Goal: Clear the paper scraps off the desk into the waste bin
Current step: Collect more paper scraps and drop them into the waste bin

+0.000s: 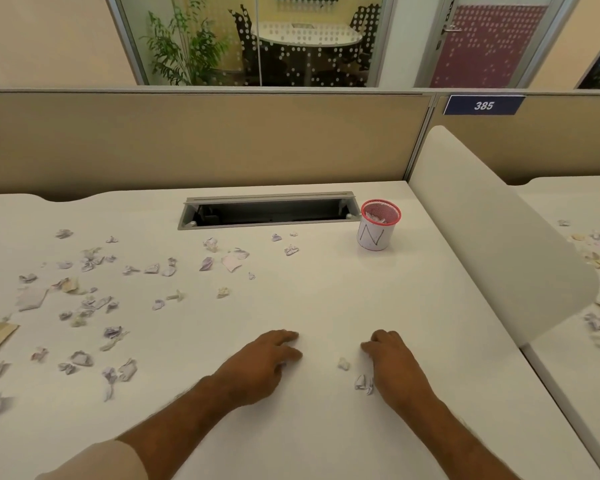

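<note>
both hands lay loosely curled on the desk (326,299), the right hand (394,362) nearest two scraps (363,383), so pinching those before carrying them to the far bin (378,225) seemed the tidy move, while the left hand (265,360) held nothing.

Crumpled paper scraps (94,303) litter desk (326,306) – mostly left; red-rimmed mesh waste bin (378,225) upright at back-right w/ scraps inside.

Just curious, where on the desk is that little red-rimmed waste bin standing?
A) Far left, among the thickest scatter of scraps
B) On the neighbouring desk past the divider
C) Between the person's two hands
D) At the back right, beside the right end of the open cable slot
D: the waste bin stands at the back right of the desk, just off the right end of the cable slot, far from both hands.
</note>
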The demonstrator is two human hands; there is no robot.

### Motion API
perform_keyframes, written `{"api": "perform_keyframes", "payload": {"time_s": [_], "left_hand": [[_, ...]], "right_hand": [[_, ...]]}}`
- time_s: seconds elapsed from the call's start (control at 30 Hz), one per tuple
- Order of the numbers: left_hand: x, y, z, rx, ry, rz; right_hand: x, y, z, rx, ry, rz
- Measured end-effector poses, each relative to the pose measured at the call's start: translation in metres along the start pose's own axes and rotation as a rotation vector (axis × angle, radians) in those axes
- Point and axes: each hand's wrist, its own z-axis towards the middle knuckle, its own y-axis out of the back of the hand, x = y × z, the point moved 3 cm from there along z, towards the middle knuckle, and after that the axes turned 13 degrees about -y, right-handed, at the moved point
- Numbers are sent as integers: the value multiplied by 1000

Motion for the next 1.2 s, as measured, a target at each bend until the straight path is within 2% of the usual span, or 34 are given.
{"api": "perform_keyframes", "payload": {"time_s": [0.17, 0.33, 0.47, 0.53, 0.67, 0.73, 0.8, 0.9, 1.03, 1.13, 1.2], "left_hand": [[-4, -1, -15, -179, 32, 41], [-9, -3, -17, -223, 89, 57], [-13, 3, -16, -339, 231, -70], [-22, 7, -15, -430, 301, -169], [-59, 16, -3, -597, 247, -307], [-79, 24, 5, -683, 183, -341], [-96, 30, 13, -742, 150, -385], [-116, 31, 22, -719, 168, -418], [-139, 19, 27, -560, 106, -330], [-149, 6, 26, -393, -10, -283], [-150, 1, 23, -364, -72, -273]], "right_hand": [[-3, -1, -5, 21, 22, -45], [-7, 3, -5, 101, -89, 128], [-10, 16, -13, 95, -265, 646], [-7, 18, -18, 162, -342, 953], [25, 15, -30, 535, -421, 1686], [43, 12, -35, 663, -419, 1824], [57, 10, -39, 721, -424, 1886], [70, 9, -40, 752, -491, 2048], [74, 5, -39, 831, -644, 2321], [61, -1, -32, 751, -700, 2230], [52, -1, -28, 713, -719, 2174]]}}
